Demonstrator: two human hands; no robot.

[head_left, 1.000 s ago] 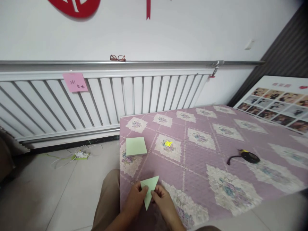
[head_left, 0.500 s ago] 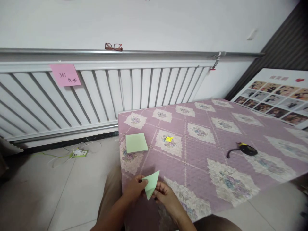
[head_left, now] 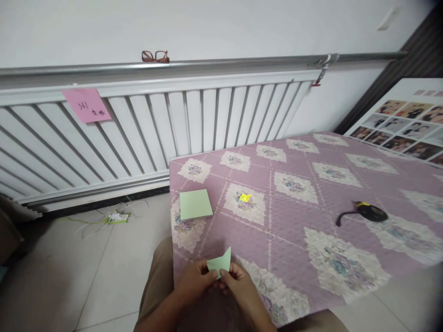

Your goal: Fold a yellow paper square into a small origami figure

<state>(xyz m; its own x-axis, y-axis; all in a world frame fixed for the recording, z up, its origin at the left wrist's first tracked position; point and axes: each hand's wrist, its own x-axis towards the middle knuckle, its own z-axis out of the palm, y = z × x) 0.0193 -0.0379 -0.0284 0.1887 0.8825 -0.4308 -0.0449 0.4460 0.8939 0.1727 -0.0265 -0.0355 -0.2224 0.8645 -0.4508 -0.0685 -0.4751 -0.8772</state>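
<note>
A small folded sheet of light green paper point(head_left: 219, 263) is held up between my two hands, just above the near edge of the cloth-covered surface. My left hand point(head_left: 197, 279) pinches its lower left part, thumb on top. On the lower right, my right hand point(head_left: 239, 285) grips it with thumb and fingers closed. One corner of the paper points upward at the right. Beyond my hands, a pad of green sticky notes point(head_left: 195, 204) lies near the left edge. A small yellow folded paper piece point(head_left: 245, 198) rests to the right of the pad.
The purple floral cloth point(head_left: 256, 240) covers the surface. A black object with a curved strap and yellow part point(head_left: 372, 212) lies at the right. Behind stands a white radiator point(head_left: 207, 117) with a pink note point(head_left: 86, 105); glasses point(head_left: 155, 56) sit on the pipe. A power strip point(head_left: 118, 217) is on the floor.
The green paper has turned from an upright pointed shape to a lower, wider one. My right thumb has come onto its front, and my hands are closer together. The camera view has shifted slightly.
</note>
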